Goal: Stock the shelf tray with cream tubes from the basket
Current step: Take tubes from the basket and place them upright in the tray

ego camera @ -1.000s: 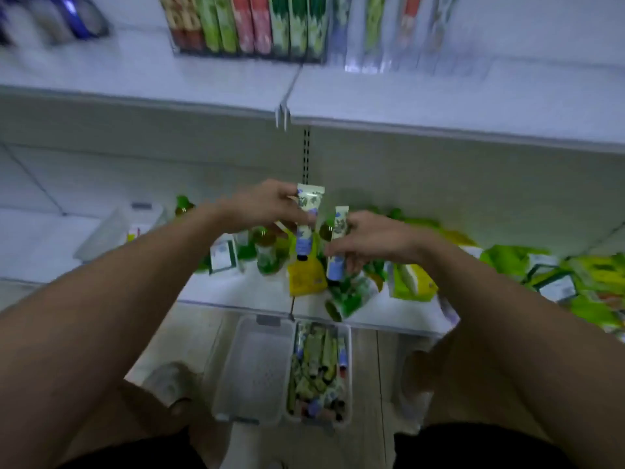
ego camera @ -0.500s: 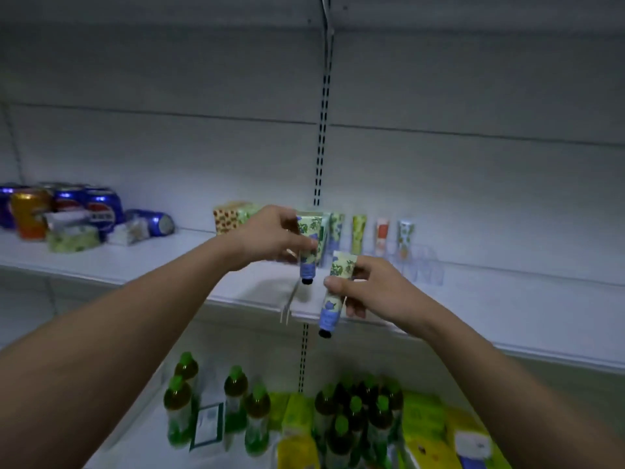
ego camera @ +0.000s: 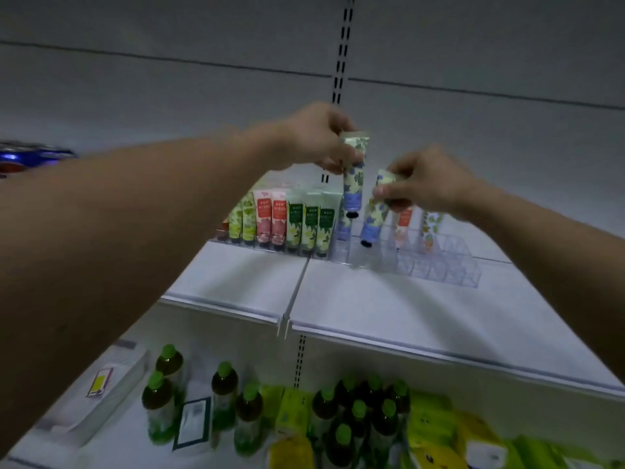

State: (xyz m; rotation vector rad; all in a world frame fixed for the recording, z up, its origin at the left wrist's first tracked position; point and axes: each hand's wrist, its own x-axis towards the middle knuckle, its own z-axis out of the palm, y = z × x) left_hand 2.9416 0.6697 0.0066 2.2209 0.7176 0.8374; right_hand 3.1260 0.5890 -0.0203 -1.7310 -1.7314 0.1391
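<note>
Cream tubes, one per hand. My left hand (ego camera: 314,138) pinches the left tube (ego camera: 353,170) near its crimped top, cap down. My right hand (ego camera: 429,182) pinches the right tube (ego camera: 373,214) the same way, tilted, cap toward 7 o'clock. Both hang just above the clear shelf tray (ego camera: 439,262). Judgement: light, soft-walled plastic, smooth; hold at the stiff crimp, don't squeeze the body. Stocked tubes (ego camera: 294,221) at 9 o'clock carry labels, too blurred to read. Green-capped bottles (ego camera: 225,390) on the shelf below.
</note>
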